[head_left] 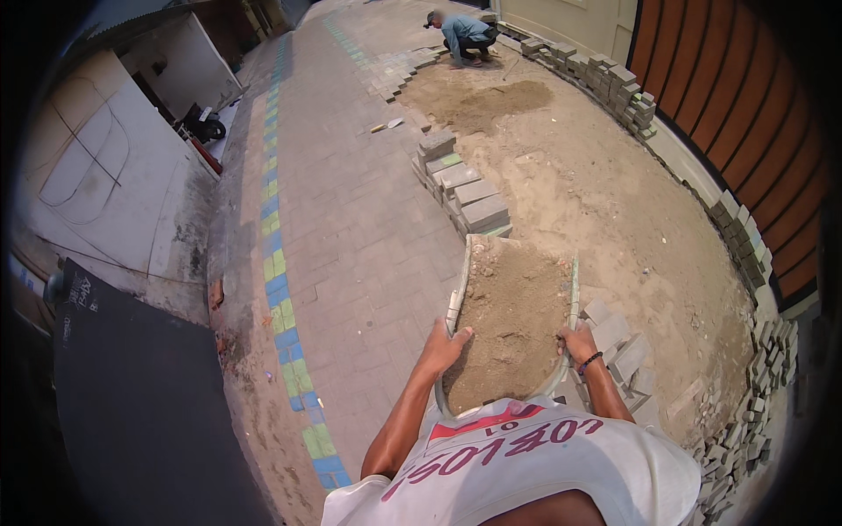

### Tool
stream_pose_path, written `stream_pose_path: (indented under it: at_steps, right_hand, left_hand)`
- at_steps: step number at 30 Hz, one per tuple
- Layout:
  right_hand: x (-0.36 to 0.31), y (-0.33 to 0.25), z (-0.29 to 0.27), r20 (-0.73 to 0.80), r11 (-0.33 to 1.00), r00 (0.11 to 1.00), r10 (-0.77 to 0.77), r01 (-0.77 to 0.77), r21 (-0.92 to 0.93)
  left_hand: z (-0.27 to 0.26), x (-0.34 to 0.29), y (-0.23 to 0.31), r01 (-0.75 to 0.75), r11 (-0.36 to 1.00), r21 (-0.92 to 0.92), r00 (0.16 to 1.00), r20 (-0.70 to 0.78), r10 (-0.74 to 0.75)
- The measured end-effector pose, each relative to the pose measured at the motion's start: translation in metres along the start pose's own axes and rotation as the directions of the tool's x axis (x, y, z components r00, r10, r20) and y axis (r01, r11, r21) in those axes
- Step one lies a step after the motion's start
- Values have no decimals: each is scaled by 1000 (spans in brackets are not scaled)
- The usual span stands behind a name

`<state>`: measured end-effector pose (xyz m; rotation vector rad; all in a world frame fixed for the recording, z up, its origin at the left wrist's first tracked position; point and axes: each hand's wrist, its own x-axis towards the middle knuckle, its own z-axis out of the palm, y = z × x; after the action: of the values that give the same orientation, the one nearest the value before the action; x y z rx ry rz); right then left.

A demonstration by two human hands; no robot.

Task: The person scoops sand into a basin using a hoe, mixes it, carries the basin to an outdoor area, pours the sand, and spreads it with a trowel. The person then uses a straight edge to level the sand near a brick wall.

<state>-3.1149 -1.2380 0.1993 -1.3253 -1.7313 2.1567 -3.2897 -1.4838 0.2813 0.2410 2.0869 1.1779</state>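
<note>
In front of my torso is a shallow, pale-rimmed tray, loaded with brown sand. It looks open toward the far end, with a curved wall near my shirt. My left hand is closed around its left rim, thumb over the inner edge. On the opposite rim, my right hand is closed too, a dark bracelet on that wrist. Just past the tray's far end stands a stack of grey paving blocks. Its underside is hidden, so I cannot tell whether it touches the ground.
Bare sandy ground lies to the right, bordered by piled pavers and a brown slatted gate. Loose blocks lie beside my right hand. Laid paving runs along the left. A person squats at the far end.
</note>
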Motion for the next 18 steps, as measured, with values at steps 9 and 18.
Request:
stream_pose_path:
  at_steps: [9,18]
  right_hand:
    - [76,-45,39,-183,990,979,87,-66,122]
    - [200,-99,37,-200,994,977,78,-61,90]
  left_hand:
    - [-34,128,46,-7,992,124,992,126,-9]
    - [-39,269,94,-77,974,215,986,161,42]
